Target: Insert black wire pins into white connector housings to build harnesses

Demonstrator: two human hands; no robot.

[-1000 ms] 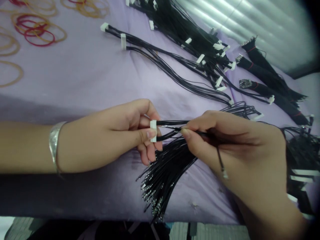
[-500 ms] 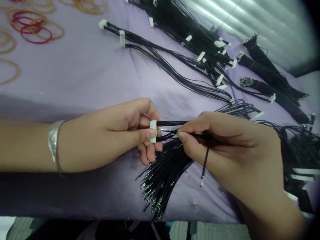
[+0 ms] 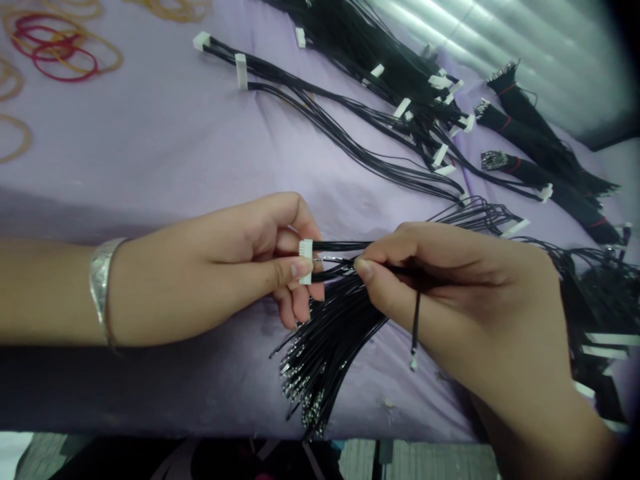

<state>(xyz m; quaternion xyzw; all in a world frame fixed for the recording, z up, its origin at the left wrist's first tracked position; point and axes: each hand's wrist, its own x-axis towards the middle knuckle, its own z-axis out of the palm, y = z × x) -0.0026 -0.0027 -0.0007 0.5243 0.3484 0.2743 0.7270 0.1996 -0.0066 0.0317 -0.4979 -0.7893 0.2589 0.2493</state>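
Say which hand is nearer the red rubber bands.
Left. The left hand lies below and right of the red rubber bands; the right hand lies farther right.

White connector [image 3: 306, 261], black wires [image 3: 335, 333], pale purple cloth [image 3: 150, 147]

A pale lilac cloth [image 3: 150, 147] is covering the table, its folded edge running across the lower part of the frame. Thin tan and red rubber bands [image 3: 55, 60] are lying in loose loops at the upper left. Black wire harnesses with white plastic connectors [image 3: 345, 137] are stretching diagonally across the upper middle. Black wire bundles tied with red bands [image 3: 530, 143] are resting at the upper right, and a loose fan of black wires with metal crimped ends [image 3: 320, 353] is spreading at lower centre. More black wires [image 3: 595, 313] are heaping at the right edge.
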